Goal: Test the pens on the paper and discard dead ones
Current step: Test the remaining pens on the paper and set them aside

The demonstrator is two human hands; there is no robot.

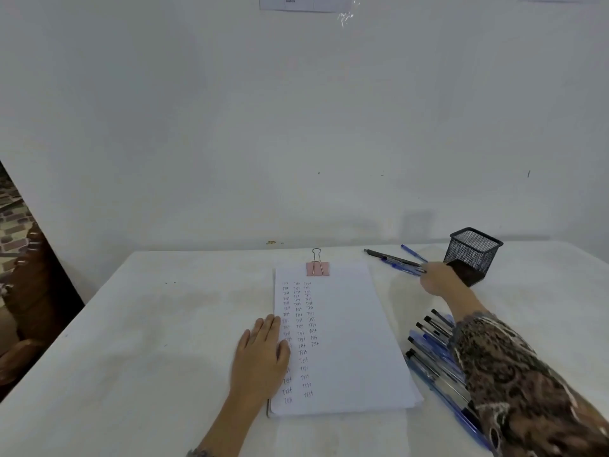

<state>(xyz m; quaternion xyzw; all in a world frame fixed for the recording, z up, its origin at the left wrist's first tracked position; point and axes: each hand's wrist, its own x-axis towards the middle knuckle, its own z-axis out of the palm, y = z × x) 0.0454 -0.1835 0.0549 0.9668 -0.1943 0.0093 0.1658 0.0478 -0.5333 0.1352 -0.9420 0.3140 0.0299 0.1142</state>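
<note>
Three "Test" columns mark the white clipped paper sheet (342, 324) under the flat, straight-fingered left hand (260, 354); the right hand (438, 279), grip indeterminable, meets the few set-aside pens (393, 259) beside the black mesh cup (473, 255), and a large blue-and-black pen pile (435, 352) on the tabletop (164, 341) apparently awaits testing.

A white table (131, 324) is set against a pale wall (230, 127), where a printed sheet (304, 2) is taped. A pink binder clip (317, 268) is seen, and brown furniture (29, 291) at the left.
</note>
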